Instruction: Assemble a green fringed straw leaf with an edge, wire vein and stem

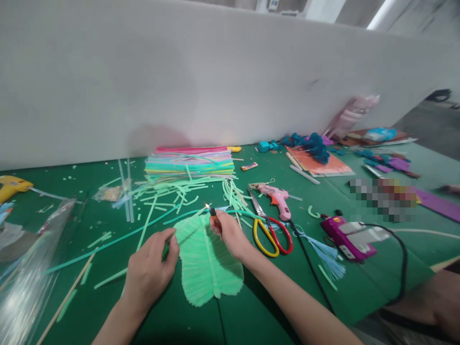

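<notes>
A mint-green leaf shape (196,275), built from fuzzy ribbed strips along a central stem, lies in front of me. At its upper left edge, the thumb and fingers of my left hand (153,263) are pinched together on the leaf. My right hand (230,235) is closed around a small orange-and-black lighter (213,213) above the leaf's top end. A small flame or bright spark (207,206) shows beside the lighter's head. The palm side of both hands is hidden. Scissors (266,230) with yellow and red handles lie just right of my right hand.
Behind the leaf lie cut green pipe cleaner pieces (179,189) and a stack of coloured pipe cleaners (189,165). A pink glue gun (275,197) with a black cord sits at right, near a purple device (347,238). A yellow glue gun (14,187) is far left.
</notes>
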`<state>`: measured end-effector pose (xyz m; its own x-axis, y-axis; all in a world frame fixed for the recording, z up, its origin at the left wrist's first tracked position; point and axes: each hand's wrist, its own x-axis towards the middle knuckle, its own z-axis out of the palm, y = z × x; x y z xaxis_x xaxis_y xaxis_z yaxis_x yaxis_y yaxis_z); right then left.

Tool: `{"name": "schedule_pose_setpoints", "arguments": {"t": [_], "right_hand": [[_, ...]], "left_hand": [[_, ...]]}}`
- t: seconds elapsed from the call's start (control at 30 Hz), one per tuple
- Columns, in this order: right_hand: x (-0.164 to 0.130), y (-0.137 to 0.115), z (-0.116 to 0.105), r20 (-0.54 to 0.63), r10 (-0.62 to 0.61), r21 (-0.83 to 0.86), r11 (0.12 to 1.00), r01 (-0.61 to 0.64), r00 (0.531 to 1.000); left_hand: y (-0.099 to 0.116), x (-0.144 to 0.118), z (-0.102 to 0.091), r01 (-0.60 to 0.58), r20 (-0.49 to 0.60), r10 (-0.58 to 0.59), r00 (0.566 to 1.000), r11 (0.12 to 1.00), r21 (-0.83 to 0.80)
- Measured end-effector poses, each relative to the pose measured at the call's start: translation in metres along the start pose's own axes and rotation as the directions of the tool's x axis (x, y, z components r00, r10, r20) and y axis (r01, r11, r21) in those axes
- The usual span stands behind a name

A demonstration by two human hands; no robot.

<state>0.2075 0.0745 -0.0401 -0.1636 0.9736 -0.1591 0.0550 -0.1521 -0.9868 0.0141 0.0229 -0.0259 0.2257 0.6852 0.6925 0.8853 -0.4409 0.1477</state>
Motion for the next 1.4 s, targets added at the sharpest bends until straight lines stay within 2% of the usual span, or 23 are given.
{"name": "schedule_pose_setpoints", "arguments": {"t": [0.37, 0.63, 0.9, 1.2, 1.4], "right_hand": [[-0.002, 0.008, 0.004, 0.014, -0.019, -0.042, 0.999, 0.02, 1.0], [-0.003, 0.017, 0.011, -0.007, -0.039, -0.014, 0.999, 0.039, 0.999], [-0.004, 0.023, 0.014, 0.038, -0.063, -0.056, 0.996, 0.065, 0.997], [-0.013, 0.013, 0.017, 0.092, -0.08, -0.11, 0.99, 0.09, 0.992], [-0.012, 0.011, 0.017, 0.052, -0.079, -0.094, 0.992, 0.084, 0.996]], "left_hand": [[0.0, 0.0, 0.0, 0.005, 0.01, -0.005, 1.0, 1.0, -0.011], [0.001, 0.0, 0.0, 0.005, -0.006, -0.005, 1.0, 1.0, -0.015], [0.0, -0.001, 0.0, -0.011, 0.001, 0.011, 1.0, 1.0, -0.02], [0.001, 0.0, 0.002, -0.041, 0.006, 0.041, 0.999, 0.999, -0.033], [0.0, -0.001, 0.001, -0.04, 0.009, 0.04, 0.999, 0.998, -0.04]]}}
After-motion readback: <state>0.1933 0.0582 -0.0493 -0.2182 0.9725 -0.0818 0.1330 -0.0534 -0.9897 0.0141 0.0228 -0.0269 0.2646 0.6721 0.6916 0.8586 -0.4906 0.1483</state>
